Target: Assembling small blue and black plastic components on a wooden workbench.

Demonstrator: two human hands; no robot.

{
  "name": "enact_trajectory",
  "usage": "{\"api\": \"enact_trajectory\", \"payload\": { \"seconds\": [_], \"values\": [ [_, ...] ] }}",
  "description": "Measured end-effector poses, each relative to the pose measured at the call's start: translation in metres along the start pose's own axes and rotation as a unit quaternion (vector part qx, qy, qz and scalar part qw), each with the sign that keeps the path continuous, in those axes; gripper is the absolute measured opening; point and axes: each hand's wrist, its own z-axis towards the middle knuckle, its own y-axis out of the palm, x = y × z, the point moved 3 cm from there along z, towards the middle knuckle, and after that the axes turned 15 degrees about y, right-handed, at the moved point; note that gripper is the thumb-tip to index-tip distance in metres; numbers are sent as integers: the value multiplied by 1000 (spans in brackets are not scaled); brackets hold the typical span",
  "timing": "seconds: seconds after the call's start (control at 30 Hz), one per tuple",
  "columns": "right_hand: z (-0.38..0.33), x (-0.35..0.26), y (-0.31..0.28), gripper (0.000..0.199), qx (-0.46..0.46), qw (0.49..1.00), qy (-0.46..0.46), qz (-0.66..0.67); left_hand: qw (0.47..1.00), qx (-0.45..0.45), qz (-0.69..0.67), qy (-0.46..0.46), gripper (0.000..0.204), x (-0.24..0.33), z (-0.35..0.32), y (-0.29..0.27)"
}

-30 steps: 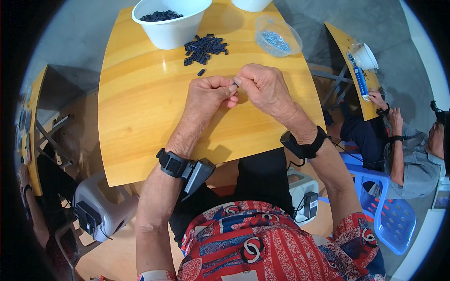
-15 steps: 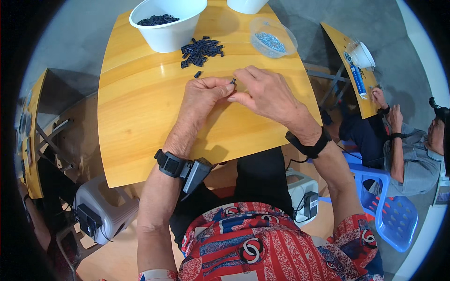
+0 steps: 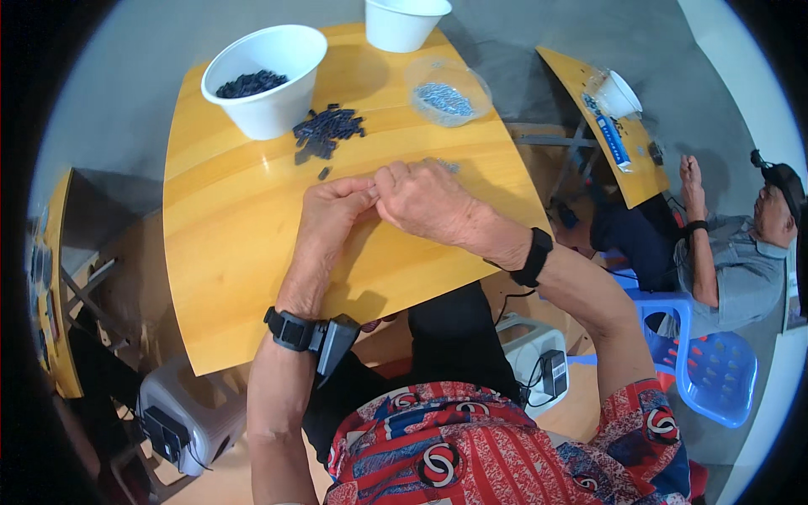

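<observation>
Over the middle of the wooden table (image 3: 252, 286), the fingertips of my two hands meet. My left hand (image 3: 331, 210) is closed in a pinch; the small black block seen in it a moment before is now covered by fingers. Against it, my right hand (image 3: 427, 200) is closed too, and whatever its fingers hold is hidden. Just beyond the left hand lies a single black block (image 3: 324, 173). Farther off is a heap of black blocks (image 3: 330, 128). A few small silvery pieces (image 3: 449, 166) lie beside the right hand's knuckles.
A white tub (image 3: 286, 88) with more black blocks stands at the far left. At the far right sits a clear bowl (image 3: 481, 99) of silvery pieces, with another white tub (image 3: 404, 29) behind it. A person (image 3: 728, 261) sits right, near another table (image 3: 644, 181).
My view has shifted, so the table and tubs appear lower and farther left. My right hand has closed in against the left fingertips, and the black block there no longer shows.
</observation>
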Motion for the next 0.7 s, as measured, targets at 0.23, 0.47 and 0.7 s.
{"api": "enact_trajectory", "payload": {
  "seconds": [0.23, 0.47, 0.7],
  "values": [
    [-4, 1, -1, 21, -4, 1000, 2, 19, 994, -53, 93, -14, 17, 6, -6, 4],
    [-14, -4, 2, 26, 18, 1000, -1, 21, 990, -83, 114, 9, 15, -5, -1, -3],
    [-16, -7, 5, 22, -7, 999, 29, 17, 988, -85, 124, 42, 15, -14, 3, -7]
  ]
}}
